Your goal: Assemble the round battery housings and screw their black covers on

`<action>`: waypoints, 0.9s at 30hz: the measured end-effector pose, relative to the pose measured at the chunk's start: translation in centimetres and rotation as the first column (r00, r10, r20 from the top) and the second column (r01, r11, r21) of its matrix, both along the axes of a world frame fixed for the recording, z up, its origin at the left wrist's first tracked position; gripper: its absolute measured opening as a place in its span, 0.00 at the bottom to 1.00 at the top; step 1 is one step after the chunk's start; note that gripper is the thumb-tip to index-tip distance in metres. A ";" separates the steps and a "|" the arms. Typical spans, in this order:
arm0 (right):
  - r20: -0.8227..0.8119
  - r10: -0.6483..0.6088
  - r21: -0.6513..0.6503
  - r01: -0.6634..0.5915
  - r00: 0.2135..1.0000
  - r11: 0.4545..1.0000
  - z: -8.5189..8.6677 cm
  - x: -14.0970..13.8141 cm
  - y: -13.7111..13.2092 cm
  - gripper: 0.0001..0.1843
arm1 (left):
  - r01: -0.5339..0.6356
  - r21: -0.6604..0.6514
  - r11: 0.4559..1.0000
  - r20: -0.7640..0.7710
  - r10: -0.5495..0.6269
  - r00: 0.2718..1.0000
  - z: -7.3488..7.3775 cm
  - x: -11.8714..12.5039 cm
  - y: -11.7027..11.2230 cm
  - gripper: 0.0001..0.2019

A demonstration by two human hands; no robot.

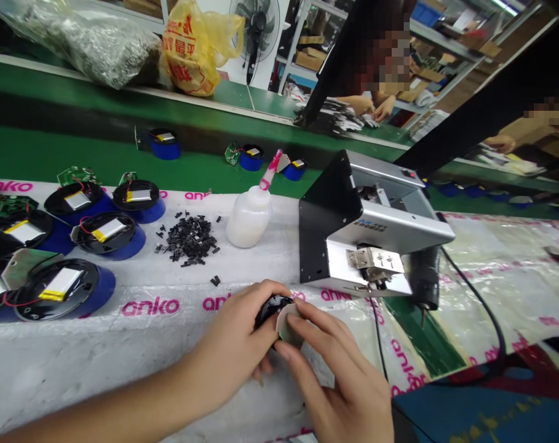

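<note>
My left hand (235, 329) is wrapped round a round black housing (267, 307), which its fingers largely cover. My right hand (341, 369) pinches a pale flat plate (288, 327) against that housing, thumb below and fingers on top. Whether the plate is a circuit board, I cannot tell. Beyond my hands lies a heap of small black plastic pieces (191, 240), with a few strays nearer me. A white squeeze bottle (249, 218) with a pink-stained nozzle stands upright beside the heap.
Several blue-and-black round housings (108, 237) with batteries and wires crowd the left. A silver-and-black machine (385, 227) stands at right, its cable (484, 295) running down. A green conveyor belt (200, 166) passes behind, carrying more housings. Across it, a person's hands (383, 107) are at work.
</note>
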State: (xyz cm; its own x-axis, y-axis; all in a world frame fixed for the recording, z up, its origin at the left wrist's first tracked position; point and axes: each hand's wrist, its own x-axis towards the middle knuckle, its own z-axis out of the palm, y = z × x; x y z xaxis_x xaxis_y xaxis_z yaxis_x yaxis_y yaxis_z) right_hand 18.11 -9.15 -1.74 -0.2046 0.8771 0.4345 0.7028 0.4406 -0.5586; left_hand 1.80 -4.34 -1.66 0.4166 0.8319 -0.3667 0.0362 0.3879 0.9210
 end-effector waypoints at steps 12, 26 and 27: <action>0.261 0.015 0.124 -0.049 0.965 0.991 -0.2 -0.9 0.3 0.15 | 0.093 -0.238 0.967 0.261 -0.028 0.965 -0.3 -1.9 0.8 0.22; 0.268 -0.014 0.050 0.001 0.963 0.999 0.8 -0.2 0.3 0.15 | -0.001 -0.150 0.989 0.134 0.021 0.991 0.1 -1.0 0.2 0.16; 0.257 -0.010 0.050 -0.003 0.966 0.999 0.8 -0.2 0.4 0.13 | 0.002 -0.147 0.989 0.135 0.018 0.991 0.1 -1.0 0.2 0.16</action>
State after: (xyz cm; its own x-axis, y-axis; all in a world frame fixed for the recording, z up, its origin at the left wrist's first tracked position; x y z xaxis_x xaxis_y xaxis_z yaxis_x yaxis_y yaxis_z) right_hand 17.94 -8.79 -0.90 -0.3116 0.8570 0.4105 0.8215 0.4601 -0.3368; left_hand 0.80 -4.17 -1.53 0.4639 0.7771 -0.4253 -0.0887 0.5184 0.8505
